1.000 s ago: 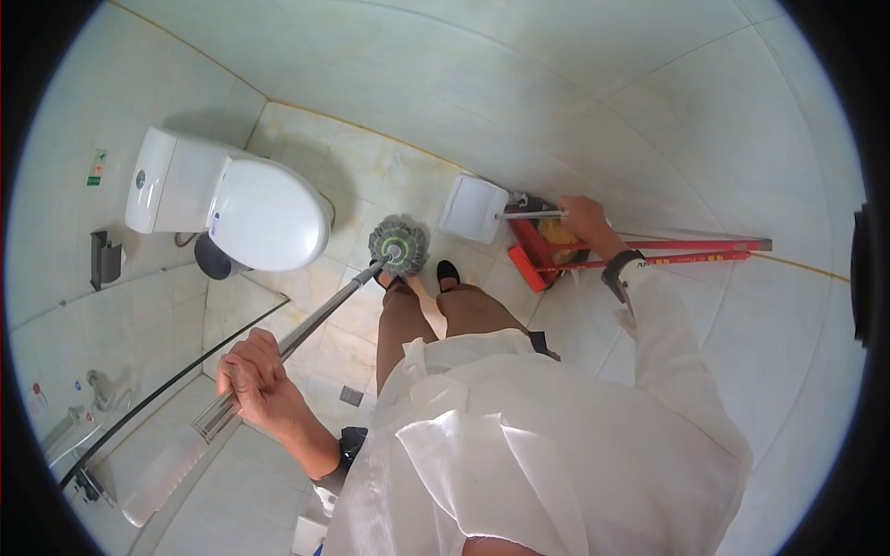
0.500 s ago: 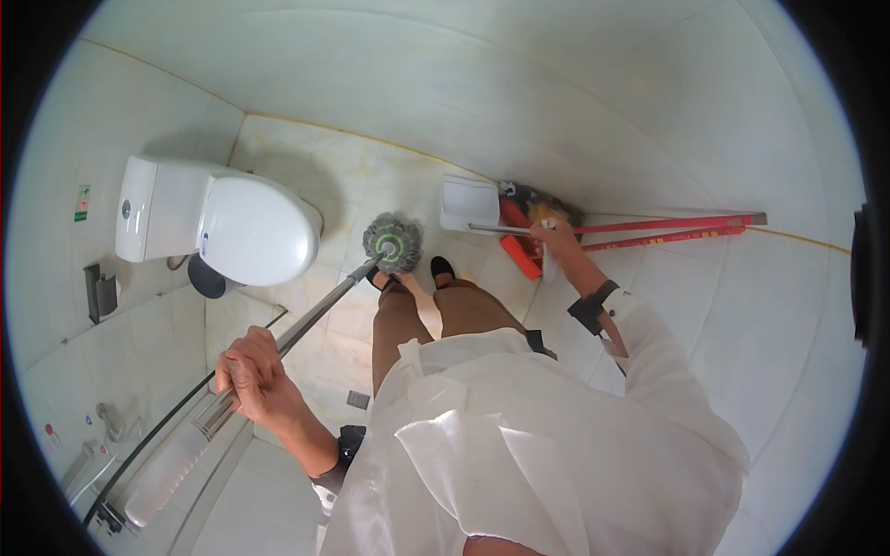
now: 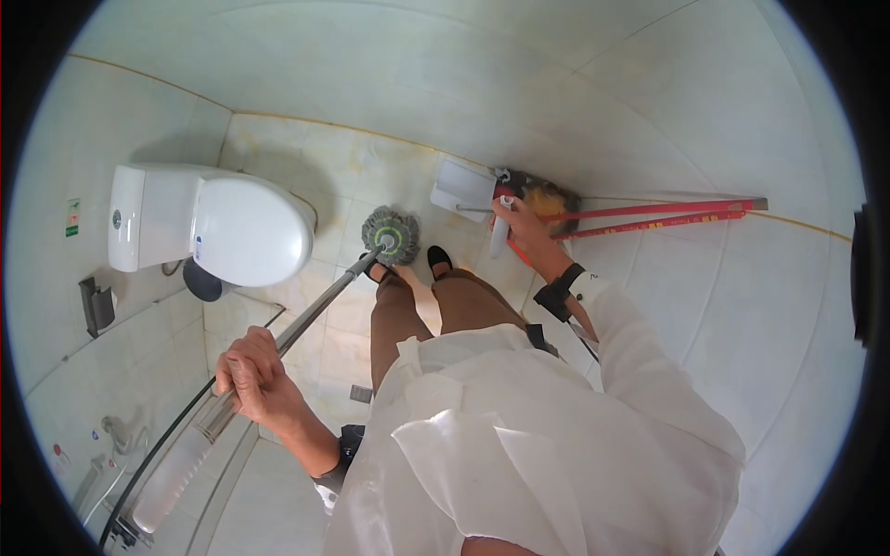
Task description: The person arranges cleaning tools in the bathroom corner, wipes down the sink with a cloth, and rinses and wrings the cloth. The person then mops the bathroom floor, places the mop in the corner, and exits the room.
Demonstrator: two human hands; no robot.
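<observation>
My left hand is closed around the metal pole of a mop. The mop's white grip sticks out below that hand, and its round grey head rests on the floor just in front of my feet. My right hand is wrapped around a white handle beside the wall. A thin metal rod runs from about there over a white rectangular bin; whether rod and handle are one piece I cannot tell. Red and dark cleaning things behind that hand are partly hidden.
Two red poles lean along the wall at right. A white toilet stands at left, with a dark bin beside it and a paper holder on the wall. Shower fittings and a floor drain lie lower left.
My right hand has moved left and slightly down, and the white handle in it now shows clearly. My left hand still grips the mop, which has barely shifted.
</observation>
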